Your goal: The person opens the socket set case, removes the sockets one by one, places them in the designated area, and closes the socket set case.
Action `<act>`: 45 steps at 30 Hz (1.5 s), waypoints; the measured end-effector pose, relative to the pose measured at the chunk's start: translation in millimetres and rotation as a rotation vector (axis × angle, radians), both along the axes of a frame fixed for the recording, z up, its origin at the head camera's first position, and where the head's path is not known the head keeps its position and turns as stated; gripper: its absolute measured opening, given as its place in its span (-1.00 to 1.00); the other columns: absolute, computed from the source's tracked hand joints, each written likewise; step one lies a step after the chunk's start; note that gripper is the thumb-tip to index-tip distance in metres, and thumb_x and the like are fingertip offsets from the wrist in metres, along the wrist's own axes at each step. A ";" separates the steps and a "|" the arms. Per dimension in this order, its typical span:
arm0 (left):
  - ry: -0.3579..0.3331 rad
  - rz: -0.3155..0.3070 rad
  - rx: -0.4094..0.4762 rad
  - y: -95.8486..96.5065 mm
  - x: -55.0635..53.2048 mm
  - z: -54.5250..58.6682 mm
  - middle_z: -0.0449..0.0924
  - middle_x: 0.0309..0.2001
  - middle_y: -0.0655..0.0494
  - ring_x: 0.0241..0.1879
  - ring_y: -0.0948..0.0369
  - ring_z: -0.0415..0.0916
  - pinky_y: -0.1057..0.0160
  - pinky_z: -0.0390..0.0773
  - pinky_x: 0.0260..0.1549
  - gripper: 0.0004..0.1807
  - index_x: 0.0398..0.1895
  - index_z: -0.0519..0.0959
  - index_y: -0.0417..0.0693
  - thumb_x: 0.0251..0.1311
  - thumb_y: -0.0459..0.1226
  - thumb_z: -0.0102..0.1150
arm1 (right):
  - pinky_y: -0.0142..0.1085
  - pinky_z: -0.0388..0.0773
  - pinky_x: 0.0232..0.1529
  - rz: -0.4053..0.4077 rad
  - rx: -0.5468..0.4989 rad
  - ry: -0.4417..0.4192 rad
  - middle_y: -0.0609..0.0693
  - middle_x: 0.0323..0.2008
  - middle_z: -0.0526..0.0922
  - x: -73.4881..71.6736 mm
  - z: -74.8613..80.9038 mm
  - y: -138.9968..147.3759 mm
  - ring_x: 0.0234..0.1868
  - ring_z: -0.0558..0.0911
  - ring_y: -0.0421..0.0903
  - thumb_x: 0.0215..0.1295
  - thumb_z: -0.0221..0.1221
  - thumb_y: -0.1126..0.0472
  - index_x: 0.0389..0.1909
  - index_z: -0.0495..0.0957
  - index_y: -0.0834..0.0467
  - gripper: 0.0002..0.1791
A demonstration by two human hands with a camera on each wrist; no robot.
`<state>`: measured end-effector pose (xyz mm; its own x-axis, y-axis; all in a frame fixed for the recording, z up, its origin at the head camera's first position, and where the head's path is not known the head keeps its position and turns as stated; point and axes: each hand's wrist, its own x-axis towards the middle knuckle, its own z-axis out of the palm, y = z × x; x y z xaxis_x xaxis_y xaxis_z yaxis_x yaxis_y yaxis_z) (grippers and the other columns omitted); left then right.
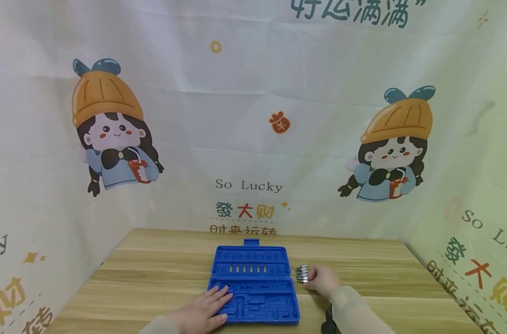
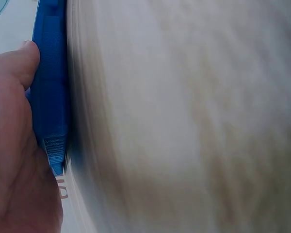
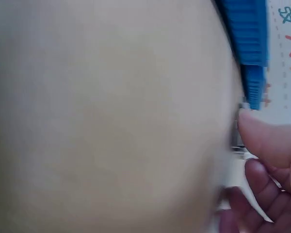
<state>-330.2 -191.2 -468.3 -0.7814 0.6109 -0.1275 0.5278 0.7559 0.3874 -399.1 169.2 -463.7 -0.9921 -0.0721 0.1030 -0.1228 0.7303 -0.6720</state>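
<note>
A blue plastic tool case (image 1: 274, 317) lies unfolded on the wooden table, its molded recesses facing up. Several small bits (image 1: 244, 269) stand in a row in its far half. My left hand (image 1: 201, 311) rests on the near half's left side, fingers straight and spread; in the left wrist view its thumb (image 2: 24, 60) lies against the case's edge. Right of the case is a cluster of small silver sockets (image 1: 302, 273). My right hand (image 1: 325, 281) pinches at the cluster's right end, its fingers curled. The right wrist view shows the thumb (image 3: 262, 141) against a silver piece, partly hidden.
The wooden table (image 1: 153, 264) runs back to a printed white cloth (image 1: 186, 139) hung behind and along both sides. A black object (image 1: 329, 322) is by the right wrist at the near edge. Much of both wrist views is blurred tabletop.
</note>
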 end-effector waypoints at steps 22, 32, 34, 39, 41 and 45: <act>-0.021 -0.006 0.033 -0.2 -7.5 -6.7 0.06 0.48 -0.01 0.45 -0.14 -0.08 -0.26 0.02 0.29 -0.30 0.48 0.17 0.00 0.42 0.17 -0.26 | 0.12 0.31 0.06 -0.025 0.039 -0.028 -0.03 -0.24 0.64 -13.1 18.7 -101.9 -0.08 0.51 0.09 0.16 0.34 0.06 -0.30 0.66 0.09 -0.80; -0.066 0.033 0.016 2.1 -3.5 0.3 0.06 0.48 0.01 0.46 -0.09 -0.09 -0.22 0.02 0.31 -0.33 0.48 0.17 -0.01 0.43 0.12 -0.21 | 0.27 0.03 0.24 -0.137 -0.018 -0.082 0.13 -0.17 0.59 -8.6 20.4 -113.6 0.16 0.33 0.28 0.12 0.37 0.13 -0.37 0.70 0.13 -0.85; -0.065 0.032 0.017 1.8 -3.5 -0.3 0.05 0.49 0.02 0.46 -0.09 -0.10 -0.22 0.02 0.31 -0.33 0.48 0.17 0.00 0.43 0.12 -0.22 | 0.27 0.01 0.26 -0.153 -0.029 -0.097 0.17 -0.12 0.59 -8.9 20.6 -116.6 0.21 0.27 0.30 0.13 0.36 0.15 -0.36 0.71 0.14 -0.86; -0.082 0.002 0.035 -0.8 -7.1 -3.0 0.03 0.49 0.01 0.47 -0.09 -0.12 -0.22 0.01 0.31 -0.31 0.49 0.15 0.01 0.43 0.16 -0.25 | 0.27 0.01 0.28 -0.179 -0.021 -0.119 0.19 -0.06 0.61 -8.3 20.6 -121.4 0.26 0.23 0.33 0.14 0.35 0.18 -0.33 0.71 0.15 -0.87; -0.089 -0.001 0.042 -1.3 -8.2 -3.7 0.02 0.50 0.01 0.47 -0.10 -0.13 -0.22 0.00 0.31 -0.30 0.49 0.15 0.01 0.42 0.17 -0.25 | 0.27 0.01 0.28 -0.190 -0.028 -0.117 0.21 -0.07 0.60 -8.3 20.1 -122.1 0.24 0.24 0.34 0.13 0.35 0.18 -0.35 0.71 0.16 -0.87; -0.090 0.016 0.036 0.2 -6.3 -0.4 0.03 0.49 0.00 0.47 -0.10 -0.13 -0.22 -0.01 0.31 -0.33 0.49 0.15 0.00 0.44 0.12 -0.22 | 0.28 -0.03 0.29 -0.203 -0.042 -0.111 0.20 -0.09 0.61 -9.6 21.0 -122.9 0.23 0.25 0.35 0.13 0.36 0.19 -0.36 0.71 0.17 -0.87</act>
